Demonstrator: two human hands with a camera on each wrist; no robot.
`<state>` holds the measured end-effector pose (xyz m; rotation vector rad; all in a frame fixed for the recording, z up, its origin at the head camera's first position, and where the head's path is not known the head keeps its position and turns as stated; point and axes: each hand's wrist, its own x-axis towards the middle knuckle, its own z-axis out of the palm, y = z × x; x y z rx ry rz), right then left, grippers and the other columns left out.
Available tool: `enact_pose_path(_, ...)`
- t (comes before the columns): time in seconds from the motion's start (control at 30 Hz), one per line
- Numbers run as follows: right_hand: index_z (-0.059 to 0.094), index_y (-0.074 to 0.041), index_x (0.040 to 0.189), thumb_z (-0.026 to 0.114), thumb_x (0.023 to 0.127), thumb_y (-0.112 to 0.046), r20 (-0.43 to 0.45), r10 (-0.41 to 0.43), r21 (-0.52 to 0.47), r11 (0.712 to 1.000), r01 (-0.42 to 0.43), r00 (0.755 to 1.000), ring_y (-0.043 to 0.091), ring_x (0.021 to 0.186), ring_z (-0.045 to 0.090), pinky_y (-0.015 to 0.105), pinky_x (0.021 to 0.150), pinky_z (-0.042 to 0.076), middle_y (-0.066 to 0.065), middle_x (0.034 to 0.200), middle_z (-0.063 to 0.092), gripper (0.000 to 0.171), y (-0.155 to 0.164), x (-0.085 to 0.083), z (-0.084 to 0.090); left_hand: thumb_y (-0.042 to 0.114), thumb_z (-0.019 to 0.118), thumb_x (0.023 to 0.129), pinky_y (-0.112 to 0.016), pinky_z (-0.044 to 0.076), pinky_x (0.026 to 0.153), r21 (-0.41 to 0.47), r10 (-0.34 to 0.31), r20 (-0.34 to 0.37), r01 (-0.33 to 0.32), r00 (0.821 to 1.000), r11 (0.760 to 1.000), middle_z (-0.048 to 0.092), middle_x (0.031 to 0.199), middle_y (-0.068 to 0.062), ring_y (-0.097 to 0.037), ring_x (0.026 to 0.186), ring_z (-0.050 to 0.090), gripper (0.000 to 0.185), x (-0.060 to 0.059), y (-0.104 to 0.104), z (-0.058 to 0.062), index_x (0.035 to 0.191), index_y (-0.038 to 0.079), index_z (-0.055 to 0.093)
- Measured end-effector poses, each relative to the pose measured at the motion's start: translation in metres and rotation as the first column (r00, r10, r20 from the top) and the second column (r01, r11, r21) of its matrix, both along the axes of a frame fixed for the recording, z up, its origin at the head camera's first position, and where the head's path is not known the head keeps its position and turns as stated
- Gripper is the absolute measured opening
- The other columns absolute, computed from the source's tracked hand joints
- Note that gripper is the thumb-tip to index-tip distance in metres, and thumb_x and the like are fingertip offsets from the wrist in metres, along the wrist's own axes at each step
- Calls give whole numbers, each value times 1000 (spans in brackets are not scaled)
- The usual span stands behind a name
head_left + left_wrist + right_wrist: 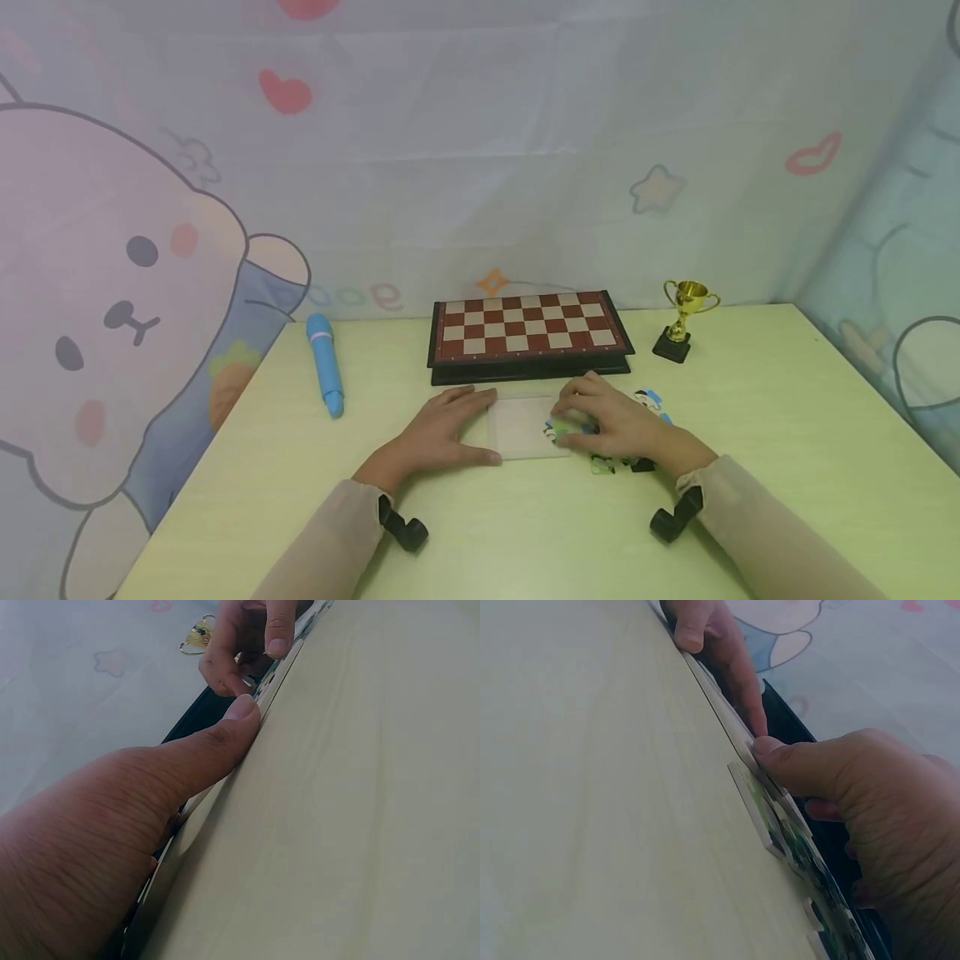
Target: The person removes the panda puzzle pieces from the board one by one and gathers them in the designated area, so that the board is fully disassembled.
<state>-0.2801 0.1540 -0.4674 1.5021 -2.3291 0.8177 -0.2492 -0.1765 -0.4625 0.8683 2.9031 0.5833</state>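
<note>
A pale, flat puzzle tray (517, 427) lies on the table just in front of a chessboard (528, 332). My left hand (444, 433) rests flat at the tray's left edge, fingers straight, and its thumb (240, 709) presses against the tray's rim. My right hand (600, 421) sits over the tray's right edge, where its curled fingers pinch a green puzzle piece (564, 430). More joined pieces (780, 825) lie under and beside that hand. In the left wrist view the right hand (240, 645) is pinching something small above the tray's edge.
A blue pen (325, 364) lies at the left. A small gold trophy (684, 315) stands right of the chessboard. Loose puzzle pieces (651, 400) lie by my right wrist. Printed cartoon cloth walls in the yellow-green table (750, 500) at back and sides.
</note>
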Motion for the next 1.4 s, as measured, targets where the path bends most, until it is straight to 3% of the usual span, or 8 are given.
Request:
enact_pose_path(0.43,72,-17,107,78,89,-25,33,12,4,1000,-12,999,16,106,49,41,91,42,-4,111,62,21,-1,2,-1,81,63,77,-51,18,119,8,4,5,-4,1000,1000,34,160,14,-19,150,22,101,-1,0,0,158,29,34)
enact_pose_path(0.77,69,-21,106,76,91,-31,134,-41,53,998,34,990,11,111,48,40,95,46,-10,113,62,19,-2,4,1,81,63,77,-51,18,119,0,-3,2,3,1000,1000,34,160,14,-20,151,22,101,-2,-1,-1,158,30,34)
enact_pose_path(1.03,69,-20,108,76,91,-28,90,-42,66,997,36,995,15,110,48,42,93,45,-7,116,61,20,-1,4,1,81,62,77,-50,18,119,-6,-4,-15,4,1000,1000,35,160,14,-20,150,22,100,-2,0,-1,158,29,35)
enact_pose_path(1.4,66,-20,106,75,93,-29,170,-47,66,997,37,984,14,112,47,42,96,44,-9,114,60,18,-3,6,3,80,64,77,-51,19,119,0,-9,-24,9,1000,1000,37,159,13,-21,150,24,100,-2,0,-1,158,27,37)
